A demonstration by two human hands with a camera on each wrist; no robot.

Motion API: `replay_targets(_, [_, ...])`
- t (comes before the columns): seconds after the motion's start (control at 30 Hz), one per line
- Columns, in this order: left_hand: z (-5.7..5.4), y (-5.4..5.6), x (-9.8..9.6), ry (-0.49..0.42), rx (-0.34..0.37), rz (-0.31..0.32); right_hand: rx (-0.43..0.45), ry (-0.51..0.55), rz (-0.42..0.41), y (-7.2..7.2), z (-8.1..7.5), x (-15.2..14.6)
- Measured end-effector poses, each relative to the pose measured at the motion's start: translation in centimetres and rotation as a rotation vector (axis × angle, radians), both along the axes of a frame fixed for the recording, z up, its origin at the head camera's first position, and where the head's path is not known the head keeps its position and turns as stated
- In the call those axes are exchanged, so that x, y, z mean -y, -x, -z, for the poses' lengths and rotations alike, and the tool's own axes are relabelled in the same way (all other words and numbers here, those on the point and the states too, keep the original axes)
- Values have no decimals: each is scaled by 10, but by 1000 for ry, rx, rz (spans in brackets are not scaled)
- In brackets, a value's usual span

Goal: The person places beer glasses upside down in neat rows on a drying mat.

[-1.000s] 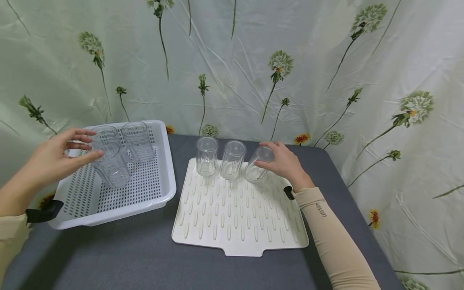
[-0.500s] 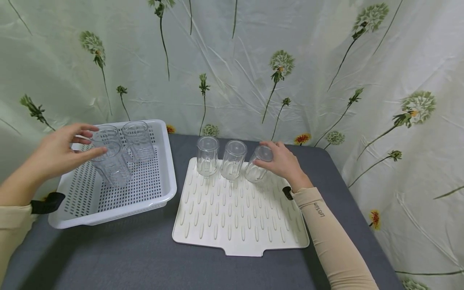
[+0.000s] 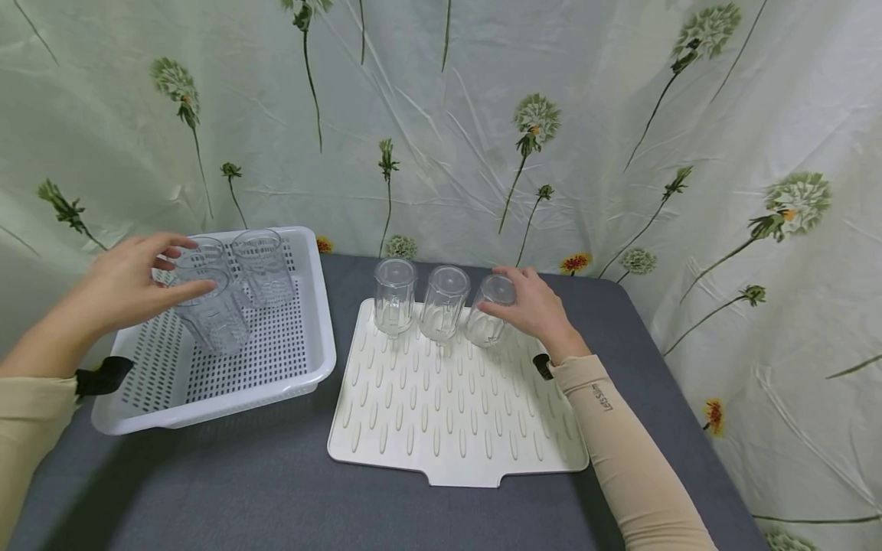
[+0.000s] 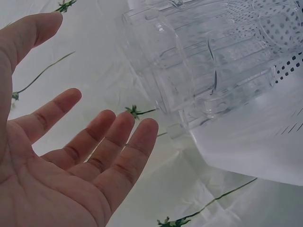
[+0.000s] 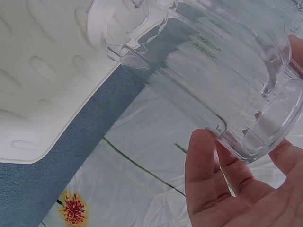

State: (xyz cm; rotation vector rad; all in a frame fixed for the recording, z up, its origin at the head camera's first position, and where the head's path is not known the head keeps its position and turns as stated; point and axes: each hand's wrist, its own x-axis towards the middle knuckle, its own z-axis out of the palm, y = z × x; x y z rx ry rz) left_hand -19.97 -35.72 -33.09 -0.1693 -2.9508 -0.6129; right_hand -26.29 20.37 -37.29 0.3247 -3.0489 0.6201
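Observation:
At the back right of the white drying mat [image 3: 458,413], my right hand [image 3: 540,310] grips an upside-down clear glass mug [image 3: 485,325] near its base. In the right wrist view, the fingertips [image 5: 201,146] meet the mug's side. Two more upturned mugs, a middle mug [image 3: 443,306] and a left mug [image 3: 394,298], stand in line beside it. My left hand [image 3: 131,287] hovers over the white basket [image 3: 320,337], fingers spread and loosely bent. Inside are several clear glass mugs, including a near mug [image 3: 217,321] and a back-right mug [image 3: 264,268], mouths up. The left wrist view shows the left palm holding nothing.
A dark grey cloth [image 3: 276,474] covers the table beneath basket and mat. Behind it hangs a pale curtain [image 3: 441,191] printed with dandelions. The basket's raised rim lies left of the mat, with a narrow strip of cloth between them.
My left hand has shifted slightly right, closer over the near mug in the basket. The right hand stays on its mug, which has barely moved.

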Motion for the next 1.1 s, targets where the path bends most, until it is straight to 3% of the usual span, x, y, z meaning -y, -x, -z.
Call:
replay_targets(0.23, [-1, 6, -3, 18, 55, 18, 0, -3, 9, -1, -2, 2])
replay_targets(1.1, [12, 11, -6, 72, 122, -15, -3, 13, -1, 0, 1, 2])
